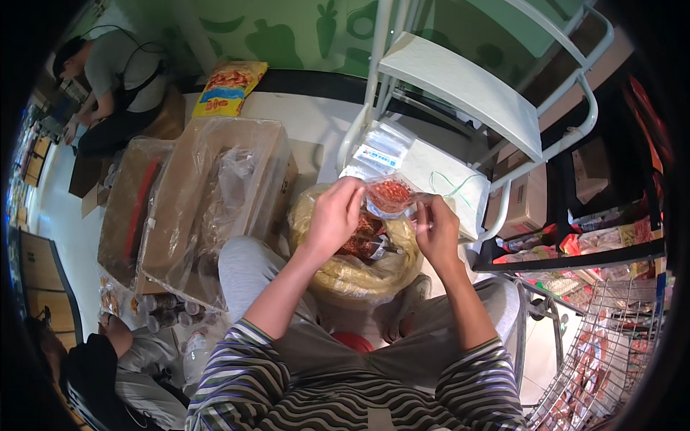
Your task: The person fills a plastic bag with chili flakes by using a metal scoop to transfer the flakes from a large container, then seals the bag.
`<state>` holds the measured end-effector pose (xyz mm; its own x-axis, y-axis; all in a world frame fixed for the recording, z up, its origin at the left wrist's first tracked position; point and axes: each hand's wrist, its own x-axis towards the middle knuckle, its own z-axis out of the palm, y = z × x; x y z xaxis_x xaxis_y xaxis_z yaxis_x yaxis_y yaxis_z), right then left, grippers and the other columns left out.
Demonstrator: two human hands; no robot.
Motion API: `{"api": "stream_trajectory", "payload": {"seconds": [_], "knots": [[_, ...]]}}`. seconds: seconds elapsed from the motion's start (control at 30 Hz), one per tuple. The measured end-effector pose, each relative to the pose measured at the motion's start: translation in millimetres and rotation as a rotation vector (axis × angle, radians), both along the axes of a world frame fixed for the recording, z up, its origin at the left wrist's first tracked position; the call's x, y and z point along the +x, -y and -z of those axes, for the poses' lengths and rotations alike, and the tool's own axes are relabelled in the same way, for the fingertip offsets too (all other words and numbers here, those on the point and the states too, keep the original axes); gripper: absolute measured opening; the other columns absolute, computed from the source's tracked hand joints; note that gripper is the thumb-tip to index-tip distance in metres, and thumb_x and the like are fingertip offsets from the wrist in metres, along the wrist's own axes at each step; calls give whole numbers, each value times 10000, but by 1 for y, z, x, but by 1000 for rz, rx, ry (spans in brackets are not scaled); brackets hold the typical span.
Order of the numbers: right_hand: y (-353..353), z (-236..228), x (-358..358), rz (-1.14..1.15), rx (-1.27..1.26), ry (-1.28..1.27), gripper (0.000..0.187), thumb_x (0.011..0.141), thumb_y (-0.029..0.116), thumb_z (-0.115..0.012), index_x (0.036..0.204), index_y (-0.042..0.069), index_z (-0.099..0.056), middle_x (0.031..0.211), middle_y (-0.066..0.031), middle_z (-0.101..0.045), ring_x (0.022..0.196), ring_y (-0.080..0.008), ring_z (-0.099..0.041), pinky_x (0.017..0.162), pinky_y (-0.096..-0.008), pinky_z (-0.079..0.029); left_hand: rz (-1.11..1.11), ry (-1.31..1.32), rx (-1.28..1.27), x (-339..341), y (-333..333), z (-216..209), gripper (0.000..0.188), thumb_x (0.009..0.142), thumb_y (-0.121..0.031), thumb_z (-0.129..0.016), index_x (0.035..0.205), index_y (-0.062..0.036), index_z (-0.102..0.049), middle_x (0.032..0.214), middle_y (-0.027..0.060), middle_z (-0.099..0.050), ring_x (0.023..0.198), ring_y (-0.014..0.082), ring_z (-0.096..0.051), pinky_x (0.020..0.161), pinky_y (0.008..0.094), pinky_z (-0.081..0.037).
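Between both hands is a small clear plastic bag (pixel 392 191) of red dried bits, perhaps chili. My left hand (pixel 336 214) pinches the bag's left side, and my right hand (pixel 435 228) pinches its right edge with thumb and fingers. Just below, a large yellowish plastic sack (pixel 352 280) stands between my knees with its rim rolled down. Dark red contents (pixel 364 243) show inside the sack, partly hidden by my left hand. Beyond the bag, a stack of flat clear printed bags (pixel 384 147) lies on the white step.
A white step ladder (pixel 460 90) stands ahead, with a green string (pixel 454 183) on its lower step. At left are open cardboard boxes (pixel 251 140) lined with plastic and a yellow bag (pixel 230 87). Two people sit at left. A wire cart (pixel 604 345) of packets stands right.
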<state>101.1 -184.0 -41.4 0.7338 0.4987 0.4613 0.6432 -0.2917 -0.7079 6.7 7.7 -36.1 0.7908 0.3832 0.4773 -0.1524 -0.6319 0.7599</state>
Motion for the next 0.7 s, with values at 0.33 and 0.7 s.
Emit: {"api": "stream_trajectory", "payload": {"seconds": [0.33, 0.7], "knots": [[2, -3, -3, 5, -4, -57, 41, 981, -6, -562, 947, -26, -552, 700, -109, -647, 607, -163, -677, 537, -278, -509, -9, 16, -29, 2, 7, 1, 25, 933, -11, -595, 930, 14, -593, 870, 187, -634, 749, 363, -636, 660, 405, -500], [-3, 5, -5, 50, -1, -63, 74, 1005, -1, -521, 1019, -29, -588, 745, -85, -645, 598, -122, -635, 535, -267, -512, 3, 49, -31, 3, 17, 6, 58, 959, -58, -577, 939, -4, -587, 853, 202, -633, 769, 393, -644, 674, 448, -502]]}}
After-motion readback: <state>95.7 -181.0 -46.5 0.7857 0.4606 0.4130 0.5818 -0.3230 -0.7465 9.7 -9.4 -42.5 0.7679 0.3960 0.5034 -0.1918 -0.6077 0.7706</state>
